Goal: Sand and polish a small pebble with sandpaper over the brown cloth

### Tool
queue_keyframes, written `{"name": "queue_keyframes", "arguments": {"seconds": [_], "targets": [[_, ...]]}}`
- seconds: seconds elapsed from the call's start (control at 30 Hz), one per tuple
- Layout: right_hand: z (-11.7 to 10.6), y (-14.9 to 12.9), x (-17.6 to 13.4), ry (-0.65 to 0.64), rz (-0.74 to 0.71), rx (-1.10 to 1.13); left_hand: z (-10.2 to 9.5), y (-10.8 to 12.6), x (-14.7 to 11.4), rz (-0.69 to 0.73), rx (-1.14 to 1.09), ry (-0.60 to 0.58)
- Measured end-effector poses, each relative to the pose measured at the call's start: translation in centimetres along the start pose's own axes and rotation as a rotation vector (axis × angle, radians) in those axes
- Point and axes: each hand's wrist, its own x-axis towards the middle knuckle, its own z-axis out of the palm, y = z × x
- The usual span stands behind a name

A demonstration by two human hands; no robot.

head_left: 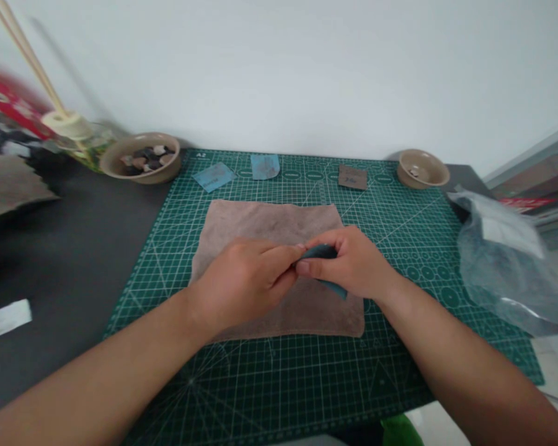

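Over a brown cloth (270, 226), my two hands meet with their fingertips close together. Bent between the fingers and thumb of my right hand (346, 260) is a dark blue-grey piece of sandpaper (335, 288), its lower edge sticking out below the thumb. My left hand (248, 279) is closed in a pinch at the left end of that piece; whatever its fingers hold is hidden. Behind the cloth lie two light blue sandpaper squares (215, 177) and one brown-grey square (353, 178), with printing on them.
A green cutting mat (279, 378) lies under the cloth. At the back left stands a bowl (142, 176) of pebbles, beside a reed diffuser (69, 127). A smaller bowl (422, 170) with little bits inside is at the back right. A clear plastic bag (506, 266) lies right.
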Motion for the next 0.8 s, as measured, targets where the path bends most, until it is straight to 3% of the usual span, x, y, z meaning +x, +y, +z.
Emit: {"name": "queue_keyframes", "arguments": {"seconds": [0.17,0.37,0.67,0.8], "targets": [[-0.3,-0.1,-0.1,-0.110,0.056,0.489,-0.9,0.1,0.5,-0.098,-0.442,0.110],[-0.4,0.0,-0.2,-0.095,0.014,0.628,-0.7,0.1,0.2,-0.285,-0.772,0.131],[-0.8,-0.1,-0.6,-0.082,0.057,0.607,-0.2,-0.5,1.3,-0.201,-0.589,0.003],[-0.8,-0.2,-0.7,-0.088,0.035,0.604,-0.2,-0.3,1.3,-0.164,-0.575,0.001]]}}
